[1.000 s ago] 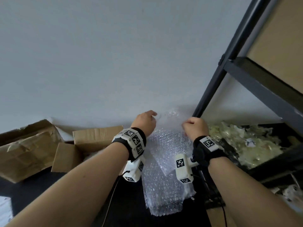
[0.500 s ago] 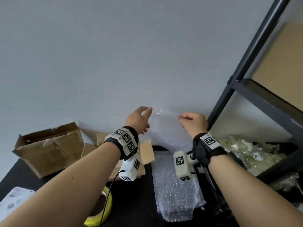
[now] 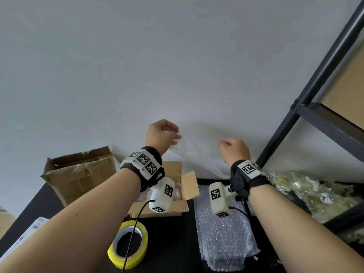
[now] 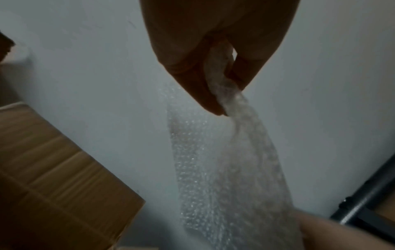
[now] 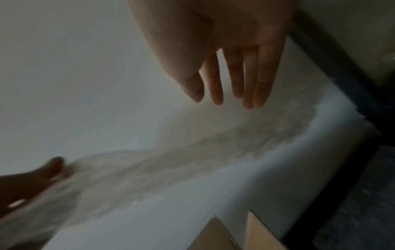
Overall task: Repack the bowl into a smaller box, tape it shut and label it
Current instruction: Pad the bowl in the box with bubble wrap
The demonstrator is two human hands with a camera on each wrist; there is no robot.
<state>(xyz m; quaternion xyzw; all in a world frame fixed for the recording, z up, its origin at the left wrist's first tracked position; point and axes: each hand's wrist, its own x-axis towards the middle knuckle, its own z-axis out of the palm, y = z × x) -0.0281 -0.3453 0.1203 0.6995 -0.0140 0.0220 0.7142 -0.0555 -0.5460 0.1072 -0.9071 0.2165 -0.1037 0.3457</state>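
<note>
Yellow tape roll (image 3: pixel 128 245) lies nearest on the black table (image 3: pixel 173 243), flat on its side, with a thin black cable crossing its hole. To its right, well apart, a folded stack of bubble wrap (image 3: pixel 226 239) lies flat on the same dark top. At the near left edge a white printed sheet (image 3: pixel 29 233) shows only in part.

Just behind the tape stands the small cardboard box (image 3: pixel 177 205), flaps open; something pale and wrapped sits inside it, mostly hidden by the left wrist camera, so I cannot tell whether it is the bowl. Left of it, near the wall, stands a bigger, torn cardboard box (image 3: pixel 78 174), also open.

Above the boxes both hands are raised before the grey wall (image 3: pixel 137 66). The left hand (image 3: pixel 160 135) pinches a bunched corner of a loose sheet of bubble wrap (image 4: pixel 230 169) between thumb and fingers; the sheet hangs down and sweeps toward the right. The right hand (image 3: pixel 235 150) is near that sheet. From the head view its fingers look curled, but the right wrist view shows the fingers (image 5: pixel 235 81) straight, relaxed and clear of the sheet, gripping nothing.

Farthest right, a dark metal shelf frame (image 3: pixel 315 91) rises slantwise, and on its lower level lies a heap of crumpled clear plastic (image 3: pixel 307 192).
</note>
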